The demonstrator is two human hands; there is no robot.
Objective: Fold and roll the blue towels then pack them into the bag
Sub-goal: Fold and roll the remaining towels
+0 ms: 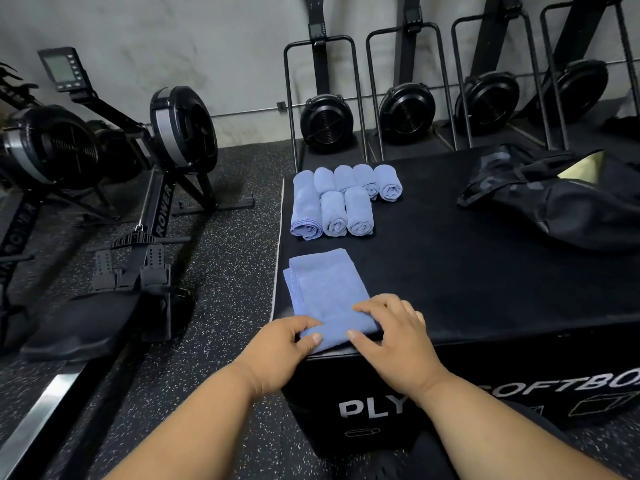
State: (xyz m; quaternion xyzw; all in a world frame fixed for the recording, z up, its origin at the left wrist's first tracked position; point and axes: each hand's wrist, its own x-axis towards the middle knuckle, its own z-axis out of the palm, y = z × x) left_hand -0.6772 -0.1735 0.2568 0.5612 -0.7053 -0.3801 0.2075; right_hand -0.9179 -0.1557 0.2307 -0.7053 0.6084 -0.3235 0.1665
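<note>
**Seven towels rolled, one more in the hands, bag not yet packed**

On the black foam box (pixel 467 271) lie seven rolled towels (pixel 334 202) in two rows: four short rolls at the back and three longer rolls in front of them, all touching side by side. I count seven, but the back row is partly hidden behind the front one, so one roll more is possible.

One folded towel (pixel 325 289) lies flat at the near left corner of the box, folded to a narrow strip. The left hand (pixel 287 344) pinches its near end between thumb and curled fingers and lifts the edge a little. The right hand (pixel 394 327) lies on the same end with fingers bent over the cloth and thumb beside it; it seems to press and turn the edge, which looks like the start of the roll.

The black bag (pixel 554 199) lies open at the far right of the box, well apart from the towels. No blue towel is visible inside it.

So the folding looks finished, the rolling is near its end, and the whole packing step is left.
</note>
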